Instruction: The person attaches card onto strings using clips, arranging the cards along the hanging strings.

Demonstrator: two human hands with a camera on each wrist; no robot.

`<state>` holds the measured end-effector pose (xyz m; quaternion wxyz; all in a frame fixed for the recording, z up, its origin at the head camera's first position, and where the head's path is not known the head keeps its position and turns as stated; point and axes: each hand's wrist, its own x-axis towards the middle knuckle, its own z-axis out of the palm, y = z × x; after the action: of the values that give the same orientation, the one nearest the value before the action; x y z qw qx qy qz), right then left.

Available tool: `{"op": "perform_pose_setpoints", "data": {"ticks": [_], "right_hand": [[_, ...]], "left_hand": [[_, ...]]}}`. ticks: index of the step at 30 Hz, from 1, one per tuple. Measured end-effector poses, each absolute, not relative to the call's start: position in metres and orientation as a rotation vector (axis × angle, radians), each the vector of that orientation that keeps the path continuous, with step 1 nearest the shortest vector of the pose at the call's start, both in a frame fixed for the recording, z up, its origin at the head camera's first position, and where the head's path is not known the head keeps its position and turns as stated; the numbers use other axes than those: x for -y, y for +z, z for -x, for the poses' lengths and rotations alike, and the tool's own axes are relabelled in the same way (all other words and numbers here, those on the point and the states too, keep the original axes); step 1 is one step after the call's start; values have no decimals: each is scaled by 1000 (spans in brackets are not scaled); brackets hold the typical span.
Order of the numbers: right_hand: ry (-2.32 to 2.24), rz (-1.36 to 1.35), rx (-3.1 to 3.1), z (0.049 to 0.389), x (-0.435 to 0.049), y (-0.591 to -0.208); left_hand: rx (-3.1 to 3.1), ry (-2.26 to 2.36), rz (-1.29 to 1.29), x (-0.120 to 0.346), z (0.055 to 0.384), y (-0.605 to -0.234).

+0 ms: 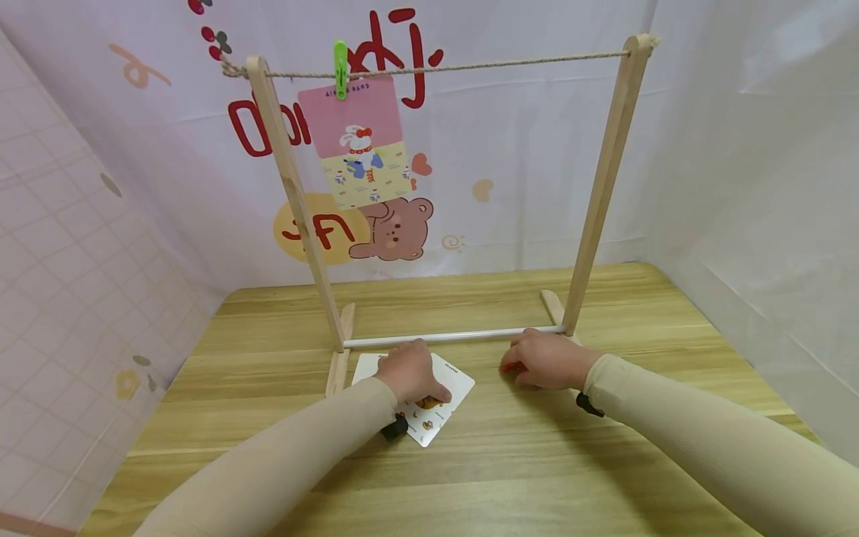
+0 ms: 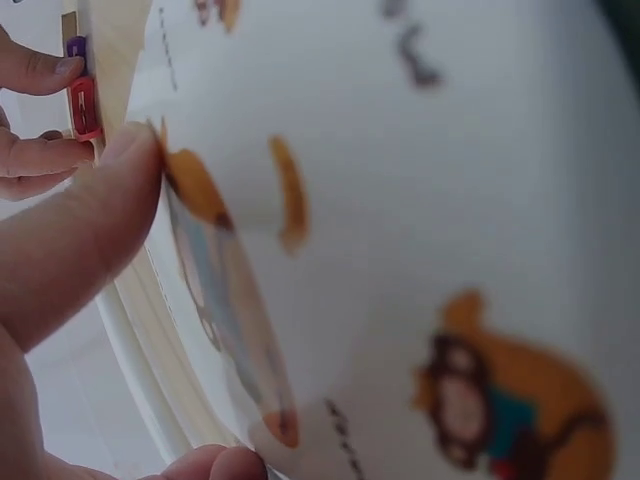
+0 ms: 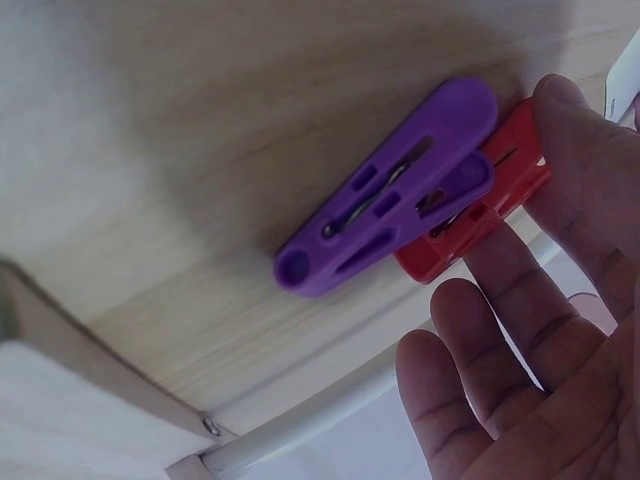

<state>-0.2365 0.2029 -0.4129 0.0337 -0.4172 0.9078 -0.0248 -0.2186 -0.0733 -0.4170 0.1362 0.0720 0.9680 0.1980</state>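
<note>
My left hand (image 1: 411, 373) grips a white card (image 1: 452, 380) printed with cartoon monkeys and bananas, low over the table. The left wrist view shows the thumb at the card's edge, fingertips below, and the card's surface curving. To the right, near the stand's white bar, my right hand (image 1: 546, 360) pinches a red clothespin (image 3: 475, 215) between thumb and index finger, the other fingers loosely bent. Against that clothespin lies a purple clothespin (image 3: 395, 190), on the side away from the palm. Neither clothespin shows fully in the head view, where the hand covers them.
A wooden stand (image 1: 607, 179) with a white bottom bar (image 1: 456, 336) rises just beyond both hands. Twine (image 1: 483, 66) runs between its post tops. A green clothespin (image 1: 341, 71) holds a pink-and-yellow rabbit card (image 1: 356, 142) on the twine at left. A printed cloth (image 1: 523, 186) hangs behind.
</note>
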Motion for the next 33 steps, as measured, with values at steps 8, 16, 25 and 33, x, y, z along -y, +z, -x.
{"op": "perform_pose_setpoints", "data": {"ticks": [8, 16, 25, 33], "right_hand": [[-79, 1274, -2788, 236, -201, -412], [-86, 1299, -2792, 236, -202, -411], [-57, 1332, -2789, 235, -202, -411], [-62, 1319, -2782, 235, -202, -411]], "left_hand": [[-2785, 587, -209, 76, 223, -420], [-2769, 637, -204, 77, 222, -419], [-2759, 652, -220, 77, 222, -419], [-2743, 663, -218, 77, 221, -420]]}}
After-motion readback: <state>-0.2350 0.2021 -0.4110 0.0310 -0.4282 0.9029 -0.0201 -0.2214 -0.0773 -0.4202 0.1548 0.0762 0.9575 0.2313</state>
